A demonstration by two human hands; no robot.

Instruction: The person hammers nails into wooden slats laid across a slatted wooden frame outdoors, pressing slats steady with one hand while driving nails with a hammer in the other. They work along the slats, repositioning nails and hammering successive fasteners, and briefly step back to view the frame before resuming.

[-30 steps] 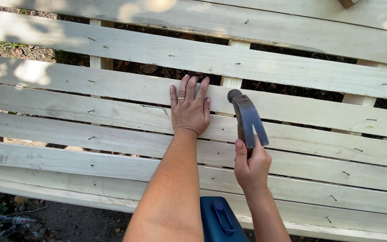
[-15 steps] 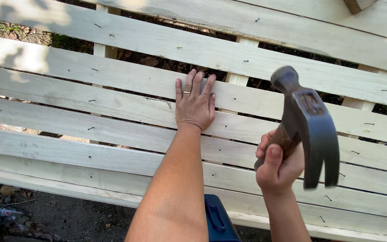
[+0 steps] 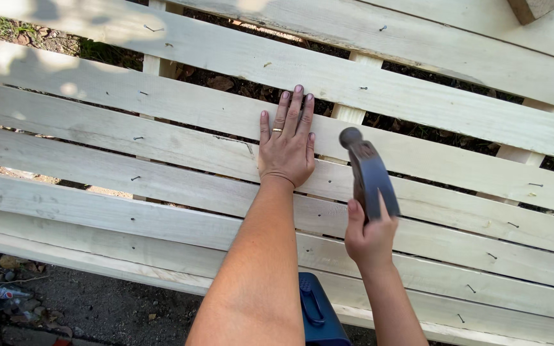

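Hammer, one, clenched in right hand; left hand flat, fingers released, on slat.

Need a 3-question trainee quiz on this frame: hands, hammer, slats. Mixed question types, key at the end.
1. True or false: the left hand lies flat, palm down, on a pale wooden slat.
2. What does the right hand grip? A) a saw B) a dark hammer C) a drill
3. Name the dark blue thing at the bottom edge, between the two forearms.

Key
1. True; the fingers are spread on the slat and one wears a ring.
2. B; the hammer head points up and away, over the slats just right of the left hand.
3. A dark blue case with a handle, only partly in view.
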